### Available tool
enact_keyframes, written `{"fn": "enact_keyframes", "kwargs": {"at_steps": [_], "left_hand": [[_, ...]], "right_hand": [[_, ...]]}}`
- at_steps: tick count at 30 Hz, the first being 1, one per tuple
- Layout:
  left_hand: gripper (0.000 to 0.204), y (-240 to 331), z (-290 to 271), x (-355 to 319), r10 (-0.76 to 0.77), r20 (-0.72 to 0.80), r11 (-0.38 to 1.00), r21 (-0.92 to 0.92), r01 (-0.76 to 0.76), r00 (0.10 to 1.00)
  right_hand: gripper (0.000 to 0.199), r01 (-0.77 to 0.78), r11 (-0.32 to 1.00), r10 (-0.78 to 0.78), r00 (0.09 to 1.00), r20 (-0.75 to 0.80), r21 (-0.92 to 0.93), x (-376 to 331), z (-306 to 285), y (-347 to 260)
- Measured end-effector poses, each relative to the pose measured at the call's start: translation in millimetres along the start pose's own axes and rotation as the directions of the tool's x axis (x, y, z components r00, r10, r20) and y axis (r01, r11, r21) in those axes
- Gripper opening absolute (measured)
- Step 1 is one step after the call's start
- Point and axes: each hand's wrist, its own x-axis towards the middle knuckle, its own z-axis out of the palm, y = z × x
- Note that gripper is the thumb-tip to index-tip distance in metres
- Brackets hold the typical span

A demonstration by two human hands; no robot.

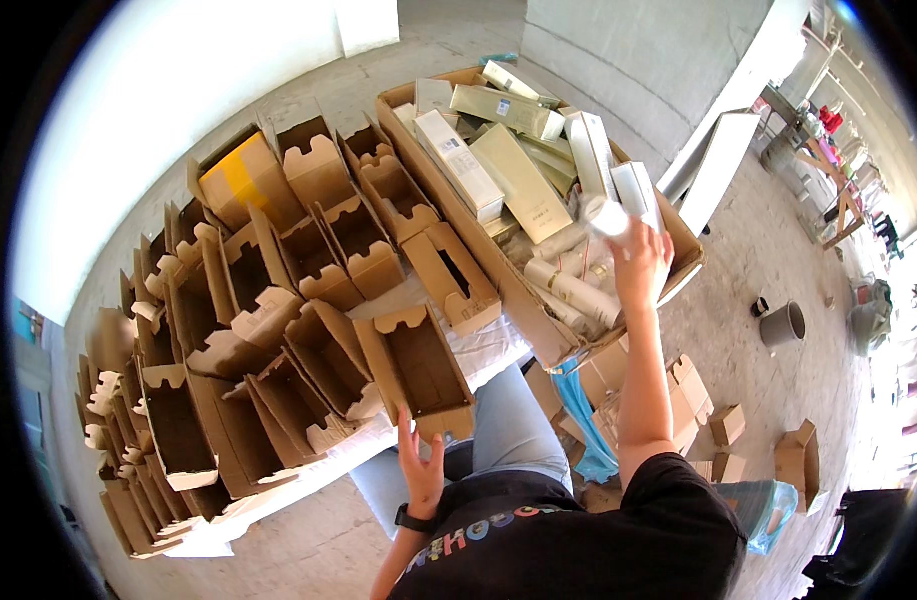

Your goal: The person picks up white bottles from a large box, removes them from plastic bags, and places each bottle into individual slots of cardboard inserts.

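Observation:
My right hand (642, 262) reaches over the right part of a large cardboard carton (538, 335), its fingers closed round a white cylindrical container (606, 216) whose end is overexposed. Beneath it in the carton lie a pale tube-shaped container (575, 290) and clear plastic-wrapped pieces. Gold and white slim boxes, among them a wide gold box (521, 182), fill the far part. Close to my body, my left hand (420, 470) has its fingers spread against the near end of an open-topped brown cardboard box (418, 362), which holds nothing visible.
Several rows of open brown boxes (248, 260) cover the white-covered table to the left; one has yellow tape (240, 182). Below the carton, blue plastic (586, 425) hangs beside loose cardboard (688, 395). A grey bucket (782, 325) stands on the floor at right.

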Motion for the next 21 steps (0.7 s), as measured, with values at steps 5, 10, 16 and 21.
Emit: {"fn": "enact_keyframes", "kwargs": {"at_steps": [5,10,16,21], "left_hand": [[0.069,0,1,0,0.001,-0.017,1.0,0.009,0.0,1.0],[0.068,5,1,1,-0.02,-0.02,1.0,0.02,0.021,1.0],[0.067,5,-1,0,0.029,-0.006,0.999,0.02,-0.029,1.0],[0.066,6,2,3,-0.005,-0.005,0.999,0.039,0.005,1.0]], "right_hand": [[0.041,-0.154,0.278,0.422,0.906,0.024,0.948,12,-22,-14],[0.053,-0.166,-0.643,0.196,0.908,0.371,0.747,16,-39,-36],[0.051,-0.248,-0.772,0.086,0.872,0.483,0.586,3,-28,-52],[0.059,-0.367,-0.903,-0.202,0.822,0.532,0.224,-13,-33,-65]]}}
